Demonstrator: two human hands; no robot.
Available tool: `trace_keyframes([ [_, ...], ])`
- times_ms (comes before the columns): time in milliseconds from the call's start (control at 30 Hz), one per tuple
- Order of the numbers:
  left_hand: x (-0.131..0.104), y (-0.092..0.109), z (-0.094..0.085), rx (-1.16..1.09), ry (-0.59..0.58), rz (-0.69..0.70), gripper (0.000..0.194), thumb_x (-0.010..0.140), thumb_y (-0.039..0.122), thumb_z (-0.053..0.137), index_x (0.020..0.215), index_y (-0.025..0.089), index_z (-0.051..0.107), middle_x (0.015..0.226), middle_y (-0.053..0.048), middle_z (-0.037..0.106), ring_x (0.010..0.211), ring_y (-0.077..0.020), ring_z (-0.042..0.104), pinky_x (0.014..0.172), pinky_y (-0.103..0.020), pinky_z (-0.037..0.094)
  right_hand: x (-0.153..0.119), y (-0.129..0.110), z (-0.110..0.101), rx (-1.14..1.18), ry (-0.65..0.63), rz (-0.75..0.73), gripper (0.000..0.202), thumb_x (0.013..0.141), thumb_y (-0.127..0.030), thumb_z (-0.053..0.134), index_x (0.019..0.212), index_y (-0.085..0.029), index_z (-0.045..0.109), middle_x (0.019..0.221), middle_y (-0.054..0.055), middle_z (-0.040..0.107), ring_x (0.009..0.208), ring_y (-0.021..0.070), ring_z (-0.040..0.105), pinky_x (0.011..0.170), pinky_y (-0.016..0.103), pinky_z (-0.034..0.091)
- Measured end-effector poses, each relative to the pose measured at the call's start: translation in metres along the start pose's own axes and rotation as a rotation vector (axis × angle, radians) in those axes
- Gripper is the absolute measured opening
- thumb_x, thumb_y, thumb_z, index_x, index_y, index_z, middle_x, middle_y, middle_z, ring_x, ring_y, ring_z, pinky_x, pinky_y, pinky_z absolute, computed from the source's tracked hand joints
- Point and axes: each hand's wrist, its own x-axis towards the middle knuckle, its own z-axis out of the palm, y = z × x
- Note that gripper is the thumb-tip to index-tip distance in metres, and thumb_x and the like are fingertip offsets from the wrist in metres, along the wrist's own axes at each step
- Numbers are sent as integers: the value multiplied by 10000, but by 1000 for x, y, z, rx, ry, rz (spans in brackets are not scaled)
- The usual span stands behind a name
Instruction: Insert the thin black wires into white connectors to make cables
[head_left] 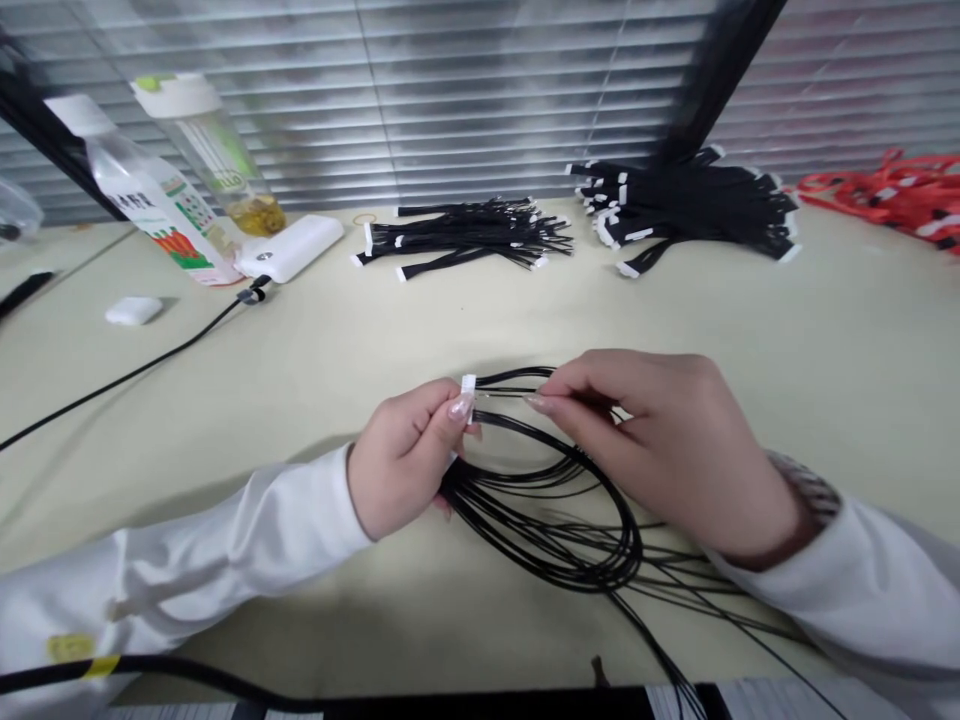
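Note:
My left hand pinches a white connector between thumb and fingers. Thin black wires run from it and from under the palm, looping to the right and trailing toward the table's front edge. To the right, my right hand has its thumb and forefinger pressed together on a thin black wire that leads toward the connector. A small gap separates the two hands' fingertips. The right hand's other fingers are curled and partly hidden.
Behind the hands lie two piles of black cables and red cables. Bottles, a white power bank and a white case stand or lie at the left. A thick black cable crosses the front left.

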Motion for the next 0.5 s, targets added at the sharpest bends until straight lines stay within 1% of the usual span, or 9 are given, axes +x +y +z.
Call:
trace_keyframes([
  [333, 0, 0, 0, -17, -19, -24, 372, 852, 521, 415, 710, 183, 475, 462, 63, 462, 274, -79, 475, 245, -160, 353, -5, 2, 3, -51, 20, -22, 120, 834, -211, 532, 739, -212, 605, 691, -26, 663, 582, 93, 575, 549, 234, 400],
  [433, 0, 1, 0, -7, -18, -32, 374, 854, 521, 410, 711, 182, 478, 464, 62, 462, 273, -78, 478, 244, -155, 349, -6, 2, 3, -61, 30, -64, 112, 845, -196, 514, 770, -214, 594, 724, -14, 668, 620, 107, 592, 571, 239, 415],
  [500, 0, 1, 0, -1, -14, -43, 384, 854, 526, 405, 705, 180, 482, 478, 58, 468, 271, -77, 479, 238, -153, 344, -6, 4, 3, -101, 28, -135, 120, 856, -183, 494, 791, -214, 590, 751, -7, 671, 653, 115, 600, 590, 242, 427],
])
